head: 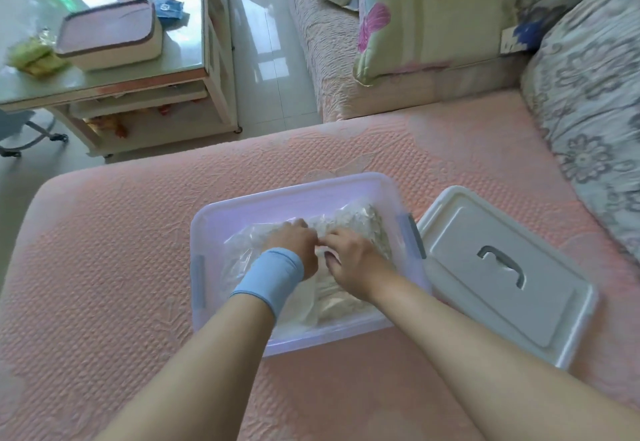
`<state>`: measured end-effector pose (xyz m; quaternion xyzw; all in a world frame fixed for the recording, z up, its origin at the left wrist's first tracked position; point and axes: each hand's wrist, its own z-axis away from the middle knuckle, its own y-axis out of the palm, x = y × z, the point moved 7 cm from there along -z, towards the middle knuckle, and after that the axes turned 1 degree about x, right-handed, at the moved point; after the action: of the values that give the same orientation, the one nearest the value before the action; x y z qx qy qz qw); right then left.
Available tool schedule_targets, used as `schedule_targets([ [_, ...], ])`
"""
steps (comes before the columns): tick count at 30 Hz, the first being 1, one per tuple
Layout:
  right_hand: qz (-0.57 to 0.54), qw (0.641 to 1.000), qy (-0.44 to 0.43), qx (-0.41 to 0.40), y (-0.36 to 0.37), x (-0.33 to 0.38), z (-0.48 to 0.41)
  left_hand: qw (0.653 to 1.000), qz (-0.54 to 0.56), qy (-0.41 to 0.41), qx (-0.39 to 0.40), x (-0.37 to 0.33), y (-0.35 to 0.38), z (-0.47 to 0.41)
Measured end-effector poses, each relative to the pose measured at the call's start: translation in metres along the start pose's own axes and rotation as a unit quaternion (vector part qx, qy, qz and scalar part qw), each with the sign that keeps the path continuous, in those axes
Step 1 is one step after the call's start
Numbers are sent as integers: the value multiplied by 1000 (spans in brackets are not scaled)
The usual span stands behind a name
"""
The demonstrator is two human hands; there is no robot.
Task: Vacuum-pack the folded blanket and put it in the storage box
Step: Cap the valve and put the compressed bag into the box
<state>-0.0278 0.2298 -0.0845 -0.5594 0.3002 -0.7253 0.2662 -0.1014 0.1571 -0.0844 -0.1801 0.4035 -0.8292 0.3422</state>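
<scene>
A translucent lilac storage box (221, 218) with grey side latches stands on the pink quilted sofa seat. Inside it lies the cream blanket sealed in a crinkled clear vacuum bag (360, 225). Both my hands are down in the box on top of the bag. My left hand (294, 243), with a light blue wristband, has its fingers curled into the plastic. My right hand (353, 260) lies beside it, its fingers bent onto the bag. The two hands touch at the fingertips. The bag's near half is hidden under my hands and forearms.
The box's white lid (502, 274) with a grey handle lies flat just right of the box. A patterned cushion (588, 94) and a floral pillow (426, 14) sit at the right and back. A glass-topped side table (114, 76) stands at upper left.
</scene>
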Motion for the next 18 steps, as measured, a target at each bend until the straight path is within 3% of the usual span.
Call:
schedule_targets([
  [3, -13, 987, -9, -161, -70, -22, 37, 982, 106, 26, -156, -51, -63, 2],
  [6, -15, 973, 103, -206, -118, -87, 79, 960, 191, 71, -189, -121, -98, -4],
  [9, 83, 963, 243, -80, -124, -169, 124, 960, 176, 130, -177, -199, -102, -16],
  [12, 157, 933, 316, 66, -100, -237, 179, 968, 120, 181, -122, -273, -77, -32],
  [18, 159, 905, 360, 164, -40, -315, 238, 972, -83, 213, 52, -341, 14, -74],
])
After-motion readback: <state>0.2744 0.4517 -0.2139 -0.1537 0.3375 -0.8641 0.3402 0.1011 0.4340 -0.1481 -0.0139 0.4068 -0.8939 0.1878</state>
